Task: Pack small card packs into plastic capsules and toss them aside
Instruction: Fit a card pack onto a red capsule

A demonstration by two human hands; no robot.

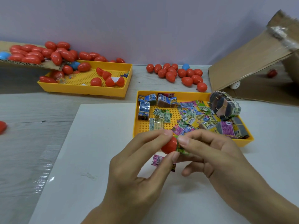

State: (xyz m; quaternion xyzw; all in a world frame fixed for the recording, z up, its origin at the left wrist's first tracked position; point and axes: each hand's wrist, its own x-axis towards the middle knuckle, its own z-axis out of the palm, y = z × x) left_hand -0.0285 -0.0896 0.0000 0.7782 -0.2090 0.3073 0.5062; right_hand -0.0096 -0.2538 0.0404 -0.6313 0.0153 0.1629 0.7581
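Both hands are raised at lower centre of the frame: a red capsule half (169,145) is pinched by the left hand (137,167), and a green card pack (182,147) is pinched against its opening by the right hand (215,152). Just above, loose card packs (191,118) are held in a yellow tray (242,139). Red capsules (95,81) are held in the upper-left tray (84,90).

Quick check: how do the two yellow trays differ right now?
The far tray holds red capsules, several split open, and one blue; the near tray holds card packs, loose and in banded bundles. Cardboard overhangs the far tray; the near tray sits partly on white board. Both are yellow, rectangular, with perforated floors.
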